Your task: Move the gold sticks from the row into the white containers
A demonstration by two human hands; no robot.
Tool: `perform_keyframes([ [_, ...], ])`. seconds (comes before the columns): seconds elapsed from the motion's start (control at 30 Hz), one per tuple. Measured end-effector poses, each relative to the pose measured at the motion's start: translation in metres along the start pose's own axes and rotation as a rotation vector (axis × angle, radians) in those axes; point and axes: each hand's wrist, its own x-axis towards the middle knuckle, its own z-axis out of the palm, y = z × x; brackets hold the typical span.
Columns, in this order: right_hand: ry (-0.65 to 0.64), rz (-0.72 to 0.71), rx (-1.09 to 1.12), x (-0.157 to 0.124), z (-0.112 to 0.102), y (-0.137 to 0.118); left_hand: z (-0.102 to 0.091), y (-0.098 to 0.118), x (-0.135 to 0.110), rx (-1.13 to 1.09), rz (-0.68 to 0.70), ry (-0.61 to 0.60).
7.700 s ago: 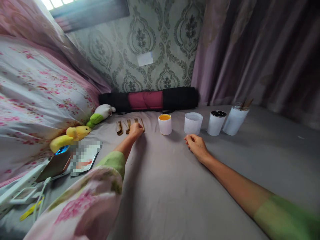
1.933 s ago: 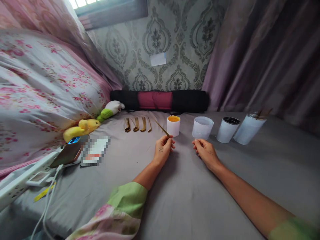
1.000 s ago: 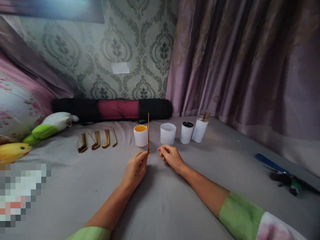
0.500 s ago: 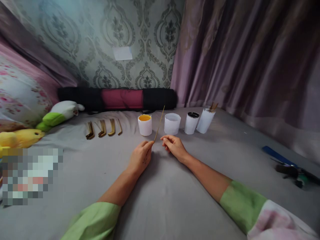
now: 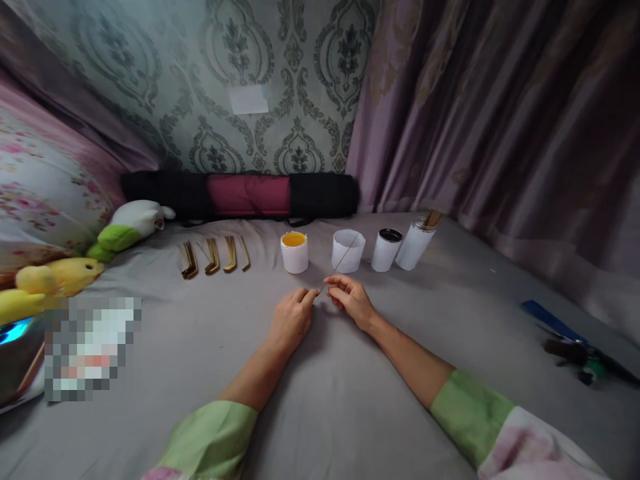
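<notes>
"Left hand (image 5: 293, 320) of mine has a thin stick (image 5: 346, 252) pinched at its lower end; the stick slants up to the right, crossing in front of the wide white pot (image 5: 355, 263) from where I look."

"And your right hand (image 5: 353, 303)?"

"Loosely curled, just beside the stick. I can't tell whether its fingertips touch it."

"How far along would you say you are?"

"Partway, I'd judge. One stick is up off the grey sheet (image 5: 310, 413). Left of the pots, three bundles (image 5: 214, 259) and a single bent piece (image 5: 245, 253) lie in a row, apart from one another, as if sorted; those look untouched. Whether the brown sticks (image 5: 433, 219) in the tall jar (image 5: 414, 248) belong with them, I can't say."

"What's it all like, close up?"

"The bundles are slim, golden-brown, a little glossy, each crooked into a short foot at the near end. All four containers are wrapped in matte white, like paper: the small pot (image 5: 295, 261) at left is orange-yellow inside, the wide one pale, the can (image 5: 384, 259) black with a shiny rim. The jar's mouth looks like clear glass. The sheet is soft and faintly creased."
</notes>
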Motion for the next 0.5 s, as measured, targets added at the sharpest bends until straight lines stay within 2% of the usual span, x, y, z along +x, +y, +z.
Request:
perform_keyframes([
  [0.27,-0.040,0.002,0.071,-0.0016,-0.0005,-0.0022,-0.0009,0.0005,0.0004,0.059,0.007,-0.051],
  [0.5,0.007,0.027,0.049,-0.0007,0.0001,-0.0014,0.0016,0.0009,0.0010,0.104,0.019,-0.068],
])
